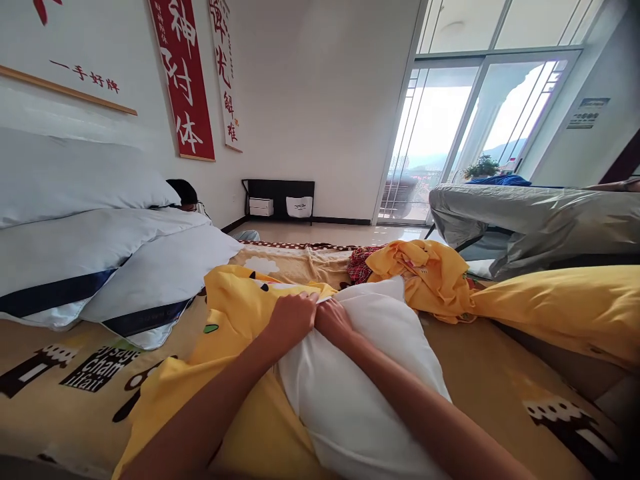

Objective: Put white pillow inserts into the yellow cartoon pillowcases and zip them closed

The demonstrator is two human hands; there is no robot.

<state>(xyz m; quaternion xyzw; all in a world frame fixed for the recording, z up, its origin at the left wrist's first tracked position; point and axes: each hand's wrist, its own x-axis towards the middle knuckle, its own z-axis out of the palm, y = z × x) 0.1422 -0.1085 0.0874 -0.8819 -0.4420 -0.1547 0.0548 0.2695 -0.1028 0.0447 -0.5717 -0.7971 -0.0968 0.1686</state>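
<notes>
A white pillow point(370, 393) lies slantwise on the bed right in front of me, partly under my right forearm. Along its left side spreads a yellow pillowcase point(235, 333) with small green and dark prints. My left hand point(295, 317) is closed on the pillowcase near its far edge. Touching it, my right hand point(333, 321) is closed on the white pillow close to its far end. A bit of white cloth shows between the two hands; the fingertips are mostly hidden.
Several white pillows point(135, 260) are stacked at the left. To the right lie a crumpled yellow cloth point(425, 273) and a yellow-covered pillow point(570, 307) on the brown printed bedsheet point(480, 380). Beyond stands a table under a silvery cover point(550, 213), near a glass door point(440, 127).
</notes>
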